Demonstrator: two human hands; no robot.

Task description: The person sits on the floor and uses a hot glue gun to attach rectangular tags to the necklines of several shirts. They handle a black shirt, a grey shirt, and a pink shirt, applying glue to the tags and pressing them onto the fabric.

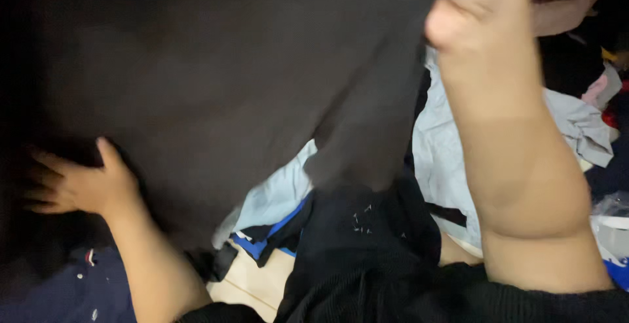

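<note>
We are lifting a large dark brown cloth garment, right hand clenching its top edge, left hand pressing underneath it with fingers spread, pale blue shirt lying below.

The large dark brown garment is showing as soft, matt cloth, smooth and without sheen. Beneath it, a pale blue fabric is looking thin, smooth and slightly creased. A black knitted piece is showing a ribbed, rougher texture. A navy cloth is appearing matt with small printed specks. A light grey cloth is lying crumpled and matt.
</note>
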